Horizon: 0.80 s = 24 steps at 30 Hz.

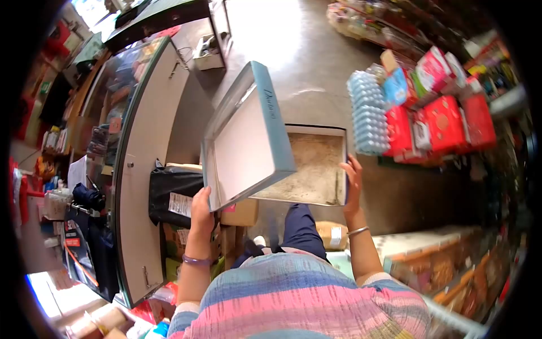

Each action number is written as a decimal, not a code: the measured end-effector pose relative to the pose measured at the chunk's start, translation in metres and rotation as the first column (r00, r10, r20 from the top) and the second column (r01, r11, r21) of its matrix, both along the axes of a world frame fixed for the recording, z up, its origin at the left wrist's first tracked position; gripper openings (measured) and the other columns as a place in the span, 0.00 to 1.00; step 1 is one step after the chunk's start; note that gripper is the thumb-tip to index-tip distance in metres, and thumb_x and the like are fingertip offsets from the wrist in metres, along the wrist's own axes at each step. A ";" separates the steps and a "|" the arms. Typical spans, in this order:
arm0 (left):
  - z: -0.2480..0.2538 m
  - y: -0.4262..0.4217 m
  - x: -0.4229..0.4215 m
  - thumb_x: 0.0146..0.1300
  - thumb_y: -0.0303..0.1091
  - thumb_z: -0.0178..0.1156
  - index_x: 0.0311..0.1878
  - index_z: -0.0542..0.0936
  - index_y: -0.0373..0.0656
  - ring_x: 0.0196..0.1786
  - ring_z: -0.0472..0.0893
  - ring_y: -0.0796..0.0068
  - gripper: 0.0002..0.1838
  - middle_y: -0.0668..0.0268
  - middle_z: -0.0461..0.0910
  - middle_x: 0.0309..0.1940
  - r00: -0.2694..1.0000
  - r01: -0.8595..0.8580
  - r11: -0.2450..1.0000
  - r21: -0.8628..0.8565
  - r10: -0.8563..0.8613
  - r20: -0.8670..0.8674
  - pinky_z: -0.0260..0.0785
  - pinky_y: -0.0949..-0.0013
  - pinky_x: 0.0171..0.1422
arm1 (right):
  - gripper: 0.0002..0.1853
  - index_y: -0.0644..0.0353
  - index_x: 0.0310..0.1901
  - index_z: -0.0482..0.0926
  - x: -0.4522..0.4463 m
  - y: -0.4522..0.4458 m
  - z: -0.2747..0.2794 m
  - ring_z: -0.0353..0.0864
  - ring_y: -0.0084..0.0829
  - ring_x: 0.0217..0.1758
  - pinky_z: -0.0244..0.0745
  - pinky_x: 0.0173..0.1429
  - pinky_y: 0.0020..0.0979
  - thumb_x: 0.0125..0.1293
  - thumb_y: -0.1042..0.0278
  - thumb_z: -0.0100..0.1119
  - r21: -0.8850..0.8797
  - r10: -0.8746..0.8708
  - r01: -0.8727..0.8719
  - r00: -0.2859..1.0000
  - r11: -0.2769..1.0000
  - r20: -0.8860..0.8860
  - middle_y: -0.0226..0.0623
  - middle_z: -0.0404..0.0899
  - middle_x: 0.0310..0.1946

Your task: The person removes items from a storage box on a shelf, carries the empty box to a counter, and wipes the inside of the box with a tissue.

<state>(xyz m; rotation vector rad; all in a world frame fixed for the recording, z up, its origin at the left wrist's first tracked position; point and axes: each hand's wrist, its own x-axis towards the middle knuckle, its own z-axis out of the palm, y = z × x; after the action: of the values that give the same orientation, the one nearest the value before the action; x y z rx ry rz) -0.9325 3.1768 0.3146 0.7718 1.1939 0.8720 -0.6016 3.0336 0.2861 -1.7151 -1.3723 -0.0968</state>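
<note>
My left hand (202,212) is closed on the lower corner of a blue-grey box lid (280,127), which is tilted up with its pale inside showing. Dark lettering runs along the lid's side. My right hand (353,182) grips the right edge of the shallow box base (316,164), whose bottom looks brown and stained. The lid overlaps the left part of the base and hides it. Both pieces are held at waist height in front of me.
A glass-topped cabinet (147,107) stands on the left, with a black plastic parcel (175,195) beside it. Stacked grey egg trays (367,116) and red gift boxes (443,124) are on the right. Cardboard boxes (243,212) lie near my legs.
</note>
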 end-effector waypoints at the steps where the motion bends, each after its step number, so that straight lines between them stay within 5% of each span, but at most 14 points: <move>1: -0.002 0.025 0.012 0.67 0.35 0.47 0.48 0.75 0.31 0.46 0.78 0.69 0.16 0.59 0.78 0.44 0.996 0.006 1.000 -0.008 -0.005 0.086 0.68 0.67 0.52 | 0.18 0.59 0.52 0.71 0.029 0.023 -0.014 0.68 0.43 0.60 0.66 0.62 0.36 0.59 0.72 0.56 0.020 0.022 -0.021 0.999 1.000 -0.033 0.48 0.64 0.59; 5: -0.024 0.111 0.061 0.63 0.35 0.54 0.51 0.71 0.32 0.34 0.79 0.74 0.18 0.60 0.78 0.39 0.942 0.277 0.961 0.004 -0.272 0.197 0.73 0.74 0.32 | 0.18 0.59 0.51 0.71 0.130 0.116 -0.031 0.68 0.42 0.60 0.65 0.63 0.36 0.58 0.77 0.56 0.002 0.013 -0.013 1.000 1.000 -0.015 0.48 0.65 0.59; 8: -0.003 0.155 0.128 0.63 0.35 0.54 0.56 0.68 0.31 0.27 0.79 0.74 0.22 0.59 0.79 0.32 0.924 0.207 0.956 -0.210 -0.120 0.364 0.71 0.75 0.28 | 0.20 0.58 0.51 0.71 0.182 0.171 -0.021 0.67 0.43 0.61 0.65 0.64 0.37 0.55 0.77 0.59 0.059 0.030 -0.027 0.998 0.998 -0.048 0.49 0.65 0.58; 11: 0.010 0.200 0.172 0.61 0.34 0.57 0.60 0.65 0.29 0.26 0.79 0.74 0.27 0.59 0.79 0.32 0.808 0.244 0.917 -0.315 -0.012 0.589 0.70 0.74 0.29 | 0.20 0.55 0.53 0.70 0.228 0.221 -0.017 0.68 0.42 0.60 0.68 0.62 0.35 0.58 0.80 0.56 0.054 0.010 -0.008 0.999 0.998 -0.044 0.46 0.62 0.60; 15: 0.009 0.239 0.205 0.57 0.33 0.62 0.62 0.61 0.26 0.26 0.76 0.77 0.34 0.61 0.77 0.31 0.570 0.441 0.889 -0.125 -0.170 0.804 0.63 0.77 0.31 | 0.21 0.54 0.53 0.70 0.263 0.268 -0.014 0.67 0.43 0.61 0.64 0.64 0.37 0.58 0.79 0.57 0.083 0.033 -0.030 0.999 0.996 -0.040 0.46 0.62 0.61; 18: 0.006 0.265 0.230 0.60 0.37 0.59 0.63 0.60 0.25 0.24 0.73 0.78 0.34 0.61 0.75 0.30 0.493 0.413 0.910 -0.030 -0.195 0.848 0.59 0.77 0.30 | 0.21 0.54 0.53 0.71 0.278 0.303 -0.012 0.67 0.42 0.61 0.64 0.64 0.37 0.57 0.79 0.57 0.031 0.034 -0.033 0.999 0.999 -0.024 0.46 0.63 0.60; 21: -0.011 0.309 0.250 0.50 0.28 0.67 0.63 0.59 0.25 0.30 0.75 0.77 0.40 0.63 0.75 0.34 0.359 0.416 0.909 0.026 -0.191 0.914 0.64 0.76 0.34 | 0.21 0.54 0.53 0.71 0.299 0.352 -0.010 0.68 0.43 0.60 0.66 0.63 0.36 0.56 0.80 0.57 -0.004 0.052 -0.052 0.999 0.999 -0.009 0.46 0.66 0.58; 24: -0.021 0.363 0.267 0.60 0.40 0.58 0.63 0.60 0.26 0.26 0.74 0.78 0.34 0.63 0.75 0.31 0.345 0.398 0.917 -0.018 -0.132 0.929 0.61 0.77 0.32 | 0.21 0.55 0.52 0.72 0.315 0.415 -0.004 0.70 0.44 0.58 0.68 0.60 0.37 0.56 0.80 0.56 -0.012 0.085 -0.085 0.996 0.996 0.013 0.47 0.67 0.57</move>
<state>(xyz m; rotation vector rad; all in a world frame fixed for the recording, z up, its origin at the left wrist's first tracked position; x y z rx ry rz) -0.6656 3.5400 0.2932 0.1437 0.1067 0.6689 -0.2866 3.4486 0.2820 -1.6664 -1.4564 -0.0532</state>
